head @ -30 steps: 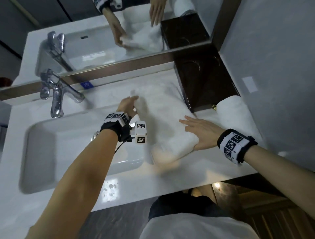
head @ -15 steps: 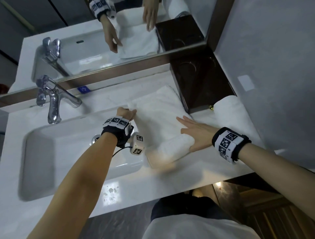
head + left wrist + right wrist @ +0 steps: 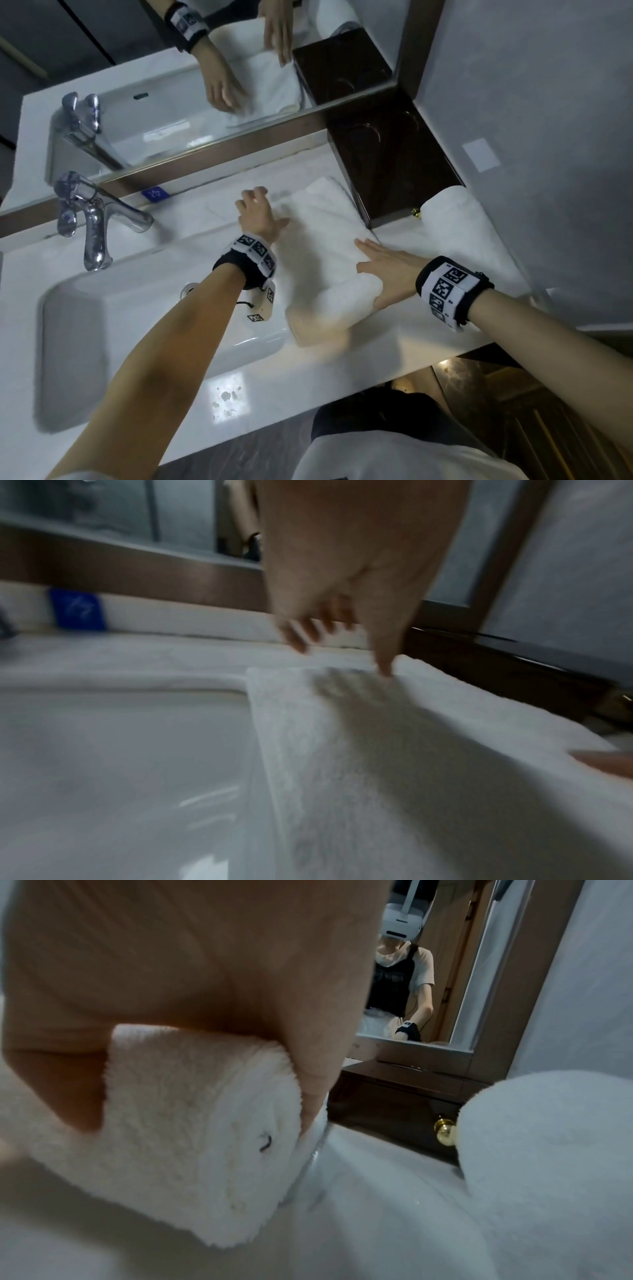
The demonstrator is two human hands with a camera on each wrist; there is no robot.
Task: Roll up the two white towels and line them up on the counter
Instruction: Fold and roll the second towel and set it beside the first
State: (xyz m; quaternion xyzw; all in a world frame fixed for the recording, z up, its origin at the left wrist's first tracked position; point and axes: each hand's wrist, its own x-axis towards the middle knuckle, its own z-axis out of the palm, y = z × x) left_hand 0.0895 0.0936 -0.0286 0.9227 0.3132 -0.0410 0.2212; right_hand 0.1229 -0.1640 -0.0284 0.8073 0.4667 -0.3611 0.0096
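A white towel (image 3: 325,222) lies flat on the counter right of the sink, its near end rolled into a thick roll (image 3: 329,305). My right hand (image 3: 373,260) presses flat on that roll (image 3: 192,1123), fingers straight, thumb beside the roll's end. My left hand (image 3: 257,202) rests with spread fingers at the towel's far left edge. In the left wrist view its thumb tip (image 3: 385,669) touches the flat towel (image 3: 377,750). A second white towel (image 3: 455,222), fully rolled, lies at the right by the wall (image 3: 548,1150).
A dark wooden box (image 3: 394,164) with a brass knob (image 3: 416,213) stands between the two towels at the back. The sink basin (image 3: 137,325) and chrome faucet (image 3: 85,219) are to the left. A mirror (image 3: 205,85) runs behind the counter.
My left hand moved from the towel's left side, where it held a lifted edge, to the far left edge, and the towel now lies flatter. My right hand stayed on the roll.
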